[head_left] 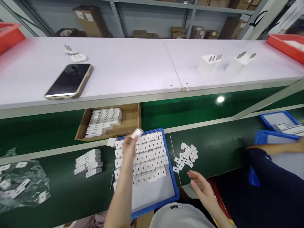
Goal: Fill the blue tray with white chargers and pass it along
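Note:
My left hand point(129, 147) is closed on a white charger housing point(137, 133), raised over the far edge of a blue-rimmed tray point(174, 179). Rows of white charger housings point(149, 155), each with a small dark slot, stand in that tray; my left forearm hides part of them. My right hand point(201, 186) is held out with fingers apart and nothing in it, just short of a loose pile of small white plates point(186, 156) with slots. Behind the tray, a cardboard box point(130, 118) holds rows of white chargers with pins point(103, 120).
Stacked white parts point(89, 162) and a plastic bag point(23, 183) of white pieces lie left. On the raised shelf point(133, 68) are a phone point(69, 80) and white plugs point(209, 64). At right, another person's arm point(273, 148) reaches over blue trays point(258, 136).

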A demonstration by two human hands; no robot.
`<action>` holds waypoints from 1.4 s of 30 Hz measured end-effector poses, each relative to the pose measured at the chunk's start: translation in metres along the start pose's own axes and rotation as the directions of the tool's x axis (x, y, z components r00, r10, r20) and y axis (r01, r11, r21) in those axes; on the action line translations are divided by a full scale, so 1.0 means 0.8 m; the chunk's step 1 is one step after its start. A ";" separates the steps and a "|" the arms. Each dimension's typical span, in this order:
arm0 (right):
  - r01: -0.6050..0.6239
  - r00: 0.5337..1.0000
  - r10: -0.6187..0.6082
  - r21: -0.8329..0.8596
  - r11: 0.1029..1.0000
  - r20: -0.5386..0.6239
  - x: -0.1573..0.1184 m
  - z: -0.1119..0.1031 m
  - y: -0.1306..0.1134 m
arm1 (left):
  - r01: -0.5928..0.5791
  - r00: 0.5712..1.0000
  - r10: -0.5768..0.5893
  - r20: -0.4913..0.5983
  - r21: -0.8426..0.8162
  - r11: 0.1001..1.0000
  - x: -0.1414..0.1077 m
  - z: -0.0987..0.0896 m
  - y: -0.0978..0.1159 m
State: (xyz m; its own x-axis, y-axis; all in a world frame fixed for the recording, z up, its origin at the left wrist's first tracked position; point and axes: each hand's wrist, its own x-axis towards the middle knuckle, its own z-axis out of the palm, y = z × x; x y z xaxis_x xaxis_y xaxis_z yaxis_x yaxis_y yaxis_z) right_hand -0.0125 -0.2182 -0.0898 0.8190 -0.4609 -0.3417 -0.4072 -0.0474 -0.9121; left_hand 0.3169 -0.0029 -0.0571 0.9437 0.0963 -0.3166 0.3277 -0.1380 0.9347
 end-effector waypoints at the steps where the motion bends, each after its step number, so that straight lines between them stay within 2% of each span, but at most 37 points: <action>1: 0.060 0.998 -0.060 0.002 0.998 0.034 0.006 0.002 -0.021 | 0.045 0.992 -0.031 0.126 -0.106 0.993 -0.048 0.015 -0.011; 3: 0.233 0.968 -0.232 -0.003 0.972 0.096 0.017 0.004 -0.064 | 0.157 0.931 -0.050 0.362 -0.272 0.949 -0.137 0.042 -0.029; 5: 0.477 0.870 -0.465 -0.037 0.878 0.163 0.026 0.005 -0.103 | 0.261 0.858 -0.040 0.512 -0.370 0.892 -0.204 0.058 -0.037; 7: 0.620 0.773 -0.597 -0.055 0.783 0.213 0.031 0.004 -0.131 | 0.334 0.801 -0.022 0.598 -0.416 0.845 -0.244 0.061 -0.035; 10: 0.673 0.725 -0.649 -0.037 0.739 0.229 0.031 0.001 -0.149 | 0.373 0.754 0.001 0.656 -0.430 0.822 -0.267 0.047 -0.024; 13: 0.723 0.672 -0.696 -0.022 0.690 0.254 0.022 -0.004 -0.148 | 0.333 0.754 0.014 0.657 -0.401 0.853 -0.278 0.023 -0.013; 16: 0.779 0.596 -0.743 0.007 0.628 0.305 0.009 -0.007 -0.142 | 0.258 0.783 -0.002 0.622 -0.321 0.911 -0.297 0.006 0.001; 20: 0.835 0.501 -0.799 0.058 0.547 0.332 -0.009 -0.005 -0.135 | 0.174 0.826 -0.037 0.562 -0.192 0.966 -0.329 -0.004 0.018; 22: 0.850 0.476 -0.816 0.068 0.523 0.327 -0.017 -0.002 -0.131 | 0.142 0.834 -0.047 0.550 -0.132 0.981 -0.341 -0.007 0.022; 24: 0.857 0.465 -0.825 0.071 0.511 0.322 -0.024 0.003 -0.127 | 0.126 0.823 -0.053 0.566 -0.090 0.988 -0.350 -0.010 0.019; 28: 0.850 0.474 -0.818 0.073 0.522 0.327 -0.035 0.014 -0.112 | 0.158 0.798 -0.068 0.599 -0.098 0.983 -0.357 -0.019 -0.002; 32: 0.806 0.528 -0.765 0.068 0.588 0.369 -0.047 0.023 -0.093 | 0.259 0.788 -0.127 0.603 -0.138 0.956 -0.360 -0.024 -0.038; 36: 0.721 0.594 -0.643 0.036 0.692 0.483 -0.042 0.024 -0.071 | 0.358 0.776 -0.184 0.603 -0.181 0.916 -0.366 -0.025 -0.072; 37: 0.693 0.620 -0.604 0.012 0.721 0.500 -0.032 0.023 -0.062 | 0.368 0.780 -0.194 0.595 -0.186 0.911 -0.369 -0.025 -0.078; 39: 0.621 0.705 -0.514 -0.074 0.780 0.489 0.000 0.020 -0.041 | 0.370 0.794 -0.204 0.572 -0.190 0.909 -0.373 -0.026 -0.085; 42: 0.464 0.862 -0.353 -0.288 0.837 0.362 0.065 0.021 -0.006 | 0.343 0.815 -0.192 0.547 -0.188 0.920 -0.381 -0.029 -0.085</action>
State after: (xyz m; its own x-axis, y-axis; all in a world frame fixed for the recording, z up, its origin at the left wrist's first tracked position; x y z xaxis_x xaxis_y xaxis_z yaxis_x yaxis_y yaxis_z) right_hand 0.0390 -0.2270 -0.1068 0.9967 -0.0596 -0.0545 -0.0773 -0.5093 -0.8571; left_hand 0.0061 0.0004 -0.0206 0.7310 -0.4345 -0.5262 0.6170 0.0913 0.7817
